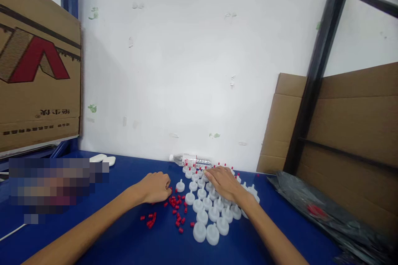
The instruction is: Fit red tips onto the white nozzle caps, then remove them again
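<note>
My left hand (156,187) is closed above the blue tabletop, its fingers curled beside a loose scatter of small red caps (177,201). Whatever those fingers hold, if anything, is hidden. On the right, my right hand (224,182) reaches out with fingers extended over a cluster of white spouted lids (202,217), covering some of them. Most nearer lids stand spout up with bare tips. Red caps top several of the lids in the back rows. One white lid (180,186) stands a little apart, between my hands.
A clear plastic bottle (196,161) lies against the wall behind the lids. Two white objects (108,160) rest at the back left, near a blurred-out patch. Dark plastic bags (311,203) lie at the right edge. Cardboard boxes (40,66) and a dark post (314,70) flank the table.
</note>
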